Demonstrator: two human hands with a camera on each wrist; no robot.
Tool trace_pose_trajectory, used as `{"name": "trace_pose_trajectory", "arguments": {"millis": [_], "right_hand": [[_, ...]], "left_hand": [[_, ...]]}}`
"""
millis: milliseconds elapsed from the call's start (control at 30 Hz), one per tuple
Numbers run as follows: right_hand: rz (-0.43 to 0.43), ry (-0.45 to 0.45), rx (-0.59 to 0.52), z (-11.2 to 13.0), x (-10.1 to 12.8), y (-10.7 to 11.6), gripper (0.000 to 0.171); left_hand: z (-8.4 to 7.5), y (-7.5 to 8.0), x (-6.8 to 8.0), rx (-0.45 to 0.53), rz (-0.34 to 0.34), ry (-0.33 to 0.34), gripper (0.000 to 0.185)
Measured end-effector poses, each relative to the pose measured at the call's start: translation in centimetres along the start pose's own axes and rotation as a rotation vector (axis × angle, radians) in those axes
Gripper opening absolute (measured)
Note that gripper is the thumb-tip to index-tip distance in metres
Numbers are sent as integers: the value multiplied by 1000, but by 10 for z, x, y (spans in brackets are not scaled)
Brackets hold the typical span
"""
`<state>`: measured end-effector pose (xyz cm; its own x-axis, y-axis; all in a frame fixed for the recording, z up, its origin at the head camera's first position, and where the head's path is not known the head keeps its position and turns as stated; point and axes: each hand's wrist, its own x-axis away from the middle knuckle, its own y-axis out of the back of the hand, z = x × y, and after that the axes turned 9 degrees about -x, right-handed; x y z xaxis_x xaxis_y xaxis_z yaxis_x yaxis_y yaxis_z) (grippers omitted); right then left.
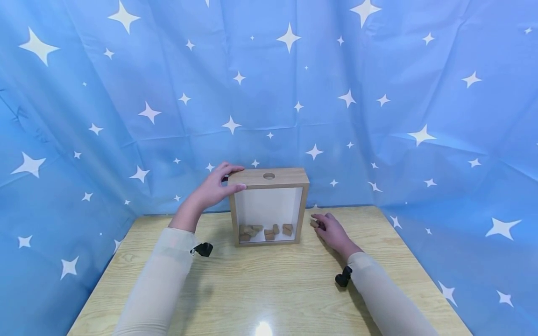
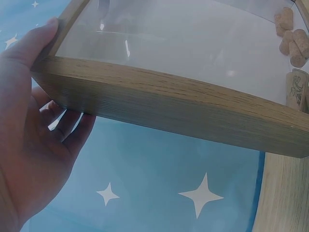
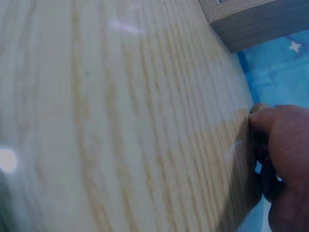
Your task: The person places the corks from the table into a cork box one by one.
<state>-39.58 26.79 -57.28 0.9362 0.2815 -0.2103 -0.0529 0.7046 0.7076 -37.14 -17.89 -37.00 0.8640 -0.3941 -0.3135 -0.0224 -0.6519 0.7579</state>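
Observation:
A wooden box frame with a clear front and a round hole in its top stands upright on the table. Several corks lie along its bottom, and a few show in the left wrist view, one with a printed pattern. My left hand grips the box's upper left corner, thumb on the front edge and fingers behind. Right of the box, low over the table, my right hand pinches a cork between thumb and fingers. In the right wrist view, the right hand mostly hides that cork.
The pale wood-grain table ends at a back edge just behind the box. A blue curtain with white stars hangs behind and along both sides. Dark wrist cameras sit on both sleeves.

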Motion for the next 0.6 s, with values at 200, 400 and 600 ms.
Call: {"name": "trace_pose_trajectory", "arguments": {"millis": [200, 400, 600], "right_hand": [[9, -3, 23, 0, -2, 0, 46], [-4, 9, 0, -1, 0, 3, 43], [-8, 4, -64, -2, 5, 5, 45]], "left_hand": [[0, 0, 0, 4, -1, -2, 69], [0, 0, 0, -2, 1, -3, 69], [0, 0, 0, 7, 3, 4, 69]]}}
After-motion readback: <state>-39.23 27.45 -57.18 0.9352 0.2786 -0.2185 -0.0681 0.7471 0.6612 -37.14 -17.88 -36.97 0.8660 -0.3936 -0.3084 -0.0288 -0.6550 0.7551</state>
